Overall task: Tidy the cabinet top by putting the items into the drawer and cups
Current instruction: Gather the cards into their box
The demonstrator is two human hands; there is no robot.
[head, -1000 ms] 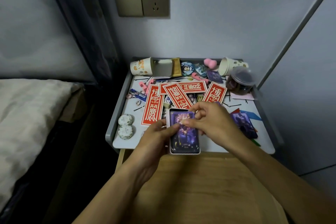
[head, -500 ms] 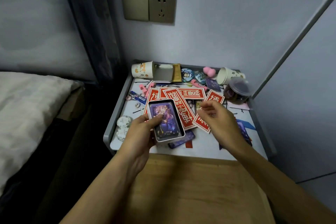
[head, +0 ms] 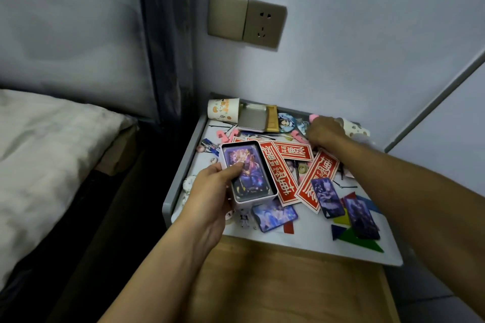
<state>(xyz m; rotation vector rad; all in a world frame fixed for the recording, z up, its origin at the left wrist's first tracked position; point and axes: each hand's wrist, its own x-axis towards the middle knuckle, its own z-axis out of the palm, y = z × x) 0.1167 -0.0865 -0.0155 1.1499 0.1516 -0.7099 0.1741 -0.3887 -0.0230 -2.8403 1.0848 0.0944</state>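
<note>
The left hand (head: pixel 210 196) is holding a small white tin (head: pixel 250 201) over the front left part of the cabinet top (head: pixel 301 237), with the fingers curling under the tin and the thumb pressing on the purple picture card (head: pixel 248 165) that is lying inside it. The right hand (head: pixel 325 130) is reaching to the back right of the top, just beside a paper cup (head: pixel 354 129) lying on its side. Its fingers are bending down into the clutter there, and I cannot tell if they are gripping anything. Red paper strips (head: pixel 278 173) are lying spread between the two hands.
</note>
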